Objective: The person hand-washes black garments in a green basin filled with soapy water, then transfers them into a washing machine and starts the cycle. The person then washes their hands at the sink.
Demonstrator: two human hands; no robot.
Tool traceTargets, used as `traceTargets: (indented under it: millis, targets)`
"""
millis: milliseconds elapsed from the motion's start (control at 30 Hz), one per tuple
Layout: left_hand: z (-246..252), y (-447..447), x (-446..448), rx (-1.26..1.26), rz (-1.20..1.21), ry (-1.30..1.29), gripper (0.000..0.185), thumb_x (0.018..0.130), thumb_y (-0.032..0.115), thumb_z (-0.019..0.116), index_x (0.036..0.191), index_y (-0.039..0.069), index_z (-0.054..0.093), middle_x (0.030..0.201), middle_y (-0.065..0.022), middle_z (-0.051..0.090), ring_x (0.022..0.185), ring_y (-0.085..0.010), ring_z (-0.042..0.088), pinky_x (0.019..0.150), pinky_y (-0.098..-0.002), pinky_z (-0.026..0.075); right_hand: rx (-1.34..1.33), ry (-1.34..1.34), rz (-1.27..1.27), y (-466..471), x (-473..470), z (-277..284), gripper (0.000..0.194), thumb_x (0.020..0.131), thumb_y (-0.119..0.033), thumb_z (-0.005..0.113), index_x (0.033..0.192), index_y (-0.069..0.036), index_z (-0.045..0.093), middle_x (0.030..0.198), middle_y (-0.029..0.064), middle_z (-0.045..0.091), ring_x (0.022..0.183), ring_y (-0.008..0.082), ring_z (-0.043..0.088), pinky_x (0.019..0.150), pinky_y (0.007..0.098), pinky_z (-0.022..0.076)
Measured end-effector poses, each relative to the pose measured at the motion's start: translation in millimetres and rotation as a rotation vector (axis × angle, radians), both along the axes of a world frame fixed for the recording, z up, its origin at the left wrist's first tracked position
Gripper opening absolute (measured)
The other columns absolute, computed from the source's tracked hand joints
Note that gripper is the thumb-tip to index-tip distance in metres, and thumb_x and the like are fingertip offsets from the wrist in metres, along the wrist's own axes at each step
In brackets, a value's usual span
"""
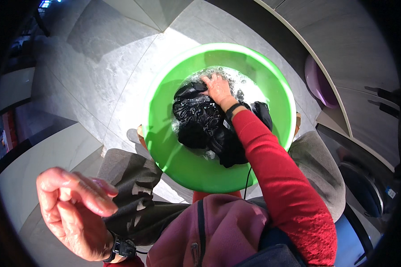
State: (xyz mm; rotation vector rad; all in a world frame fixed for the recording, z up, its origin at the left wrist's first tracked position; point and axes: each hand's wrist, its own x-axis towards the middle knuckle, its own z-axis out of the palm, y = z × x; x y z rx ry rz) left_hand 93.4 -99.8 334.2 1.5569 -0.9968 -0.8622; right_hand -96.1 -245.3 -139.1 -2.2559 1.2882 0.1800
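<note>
In front of me a round green plastic basin (187,173) stands between my knees. A soaked black garment (197,113) lies bunched in soapy water (234,78) inside it, with a small white label (226,124) showing. My right hand (217,88) reaches into the basin, fingers spread at the garment's far edge, where suds surround them. Its thumb side touches the black cloth; no grip on it is visible. Raised at the lower left, outside the basin, my left hand (75,210) is wet and loosely curled, with nothing seen in it.
Grey tiled floor (97,76) surrounds the basin, brightly sunlit on the left. At the right, a pink-purple basin (320,83) sits under a cabinet (347,50). A dark appliance with a round door (361,190) stands lower right. A thin black cable (247,183) hangs near my lap.
</note>
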Motion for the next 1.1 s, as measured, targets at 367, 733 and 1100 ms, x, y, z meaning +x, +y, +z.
traceTargets:
  millis: [367, 733, 1100]
  targets:
    - [23.0, -1.9, -4.7, -0.01, -0.074, 0.055, 0.031, 0.101, 0.025, 0.05, 0.115, -0.001, 0.059, 0.073, -0.003, 0.056, 0.066, -0.0099, 0.056, 0.067, -0.023, 0.046, 1.098, 0.0, -0.025, -23.3, -9.4, 95.9, 0.073, 0.074, -0.055, 0.076, 0.117, 0.003, 0.066, 0.111, 0.0162, 0.069, 0.103, 0.0246, 0.063, 0.093, 0.0346, 0.0468]
    - [-2.0, 0.9, 34.0, -0.128, -0.2, 0.072, 0.036, 0.098, 0.035, 0.057, 0.117, 0.005, 0.062, 0.088, -0.0023, 0.067, 0.078, -0.0086, 0.062, 0.074, -0.0235, 0.051, 0.518, -0.51, -0.12, 21.6, -45.9, 363.9, 0.037, 0.076, -0.016, 0.068, 0.109, 0.0, 0.066, 0.094, 0.0044, 0.066, 0.085, 0.0116, 0.061, 0.08, 0.0242, 0.0481]
    - [-32.6, 16.7, 34.2, -0.023, -0.531, -0.056, 0.073, 0.083, 0.044, 0.073, 0.136, 0.003, 0.045, 0.113, -0.011, 0.062, 0.102, -0.0175, 0.06, 0.089, -0.0301, 0.049, 0.215, -0.827, -0.05, 107.5, -32.4, 582.9, 0.04, 0.077, -0.011, 0.063, 0.116, -0.002, 0.066, 0.091, 0.004, 0.067, 0.08, 0.0097, 0.065, 0.075, 0.0204, 0.0502]
